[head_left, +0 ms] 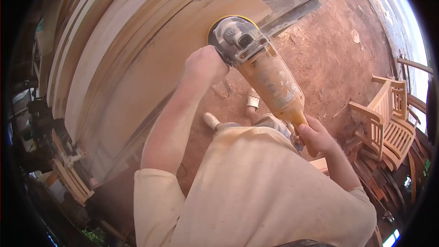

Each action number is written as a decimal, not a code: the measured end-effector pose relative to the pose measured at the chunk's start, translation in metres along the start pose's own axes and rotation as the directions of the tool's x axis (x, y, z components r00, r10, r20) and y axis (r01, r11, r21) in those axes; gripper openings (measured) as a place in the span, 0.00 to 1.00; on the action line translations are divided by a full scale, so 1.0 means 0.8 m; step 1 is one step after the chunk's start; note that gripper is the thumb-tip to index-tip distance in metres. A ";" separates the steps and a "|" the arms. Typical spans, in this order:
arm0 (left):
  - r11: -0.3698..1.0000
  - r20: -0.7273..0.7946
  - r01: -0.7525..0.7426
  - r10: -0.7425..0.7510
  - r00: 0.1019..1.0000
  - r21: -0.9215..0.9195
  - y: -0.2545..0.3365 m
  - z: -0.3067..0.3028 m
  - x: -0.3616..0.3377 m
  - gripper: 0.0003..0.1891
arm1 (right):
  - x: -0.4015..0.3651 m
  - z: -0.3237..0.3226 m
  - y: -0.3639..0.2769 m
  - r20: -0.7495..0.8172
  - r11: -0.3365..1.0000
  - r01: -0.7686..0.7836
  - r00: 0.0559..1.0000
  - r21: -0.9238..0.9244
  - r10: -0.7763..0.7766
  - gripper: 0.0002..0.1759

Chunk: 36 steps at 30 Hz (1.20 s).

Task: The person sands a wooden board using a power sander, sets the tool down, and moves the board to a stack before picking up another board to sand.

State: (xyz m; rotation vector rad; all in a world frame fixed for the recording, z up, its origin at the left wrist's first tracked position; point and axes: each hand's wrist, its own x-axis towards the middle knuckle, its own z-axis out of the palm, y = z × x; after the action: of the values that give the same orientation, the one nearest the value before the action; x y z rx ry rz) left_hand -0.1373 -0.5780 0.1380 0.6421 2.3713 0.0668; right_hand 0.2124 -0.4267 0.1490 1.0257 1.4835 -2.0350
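A large, dust-covered angle grinder [272, 80] with a yellow-edged disc reaches diagonally across the middle of the view. My left hand [206, 66] is closed in a fist at the side of its metal head, where a side handle would be, mostly hidden by the fingers. Around the rear handle, my right hand [316, 136] is wrapped with the thumb on top. The disc overlaps a wide, pale wooden board [238, 9], which lies below the grinder's head.
Long planks [112, 23] are stacked beyond the board on the left. A slatted wooden chair [386, 121] stands at the right on reddish, dusty ground [338, 50]. Wooden pieces [68, 174] lie at the lower left. A cord [222, 92] trails near my feet.
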 end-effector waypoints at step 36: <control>1.000 -0.075 0.013 -0.014 0.997 -0.020 -0.170 0.001 -0.048 0.20 | 0.036 0.170 0.024 0.095 0.987 0.004 0.995 -0.164 0.012 0.22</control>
State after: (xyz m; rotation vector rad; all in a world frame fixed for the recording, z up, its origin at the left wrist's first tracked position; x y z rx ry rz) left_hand -0.1705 -0.7153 0.1317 0.6238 2.4438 0.1101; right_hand 0.1647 -0.5577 0.1364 0.8532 1.5668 -1.8954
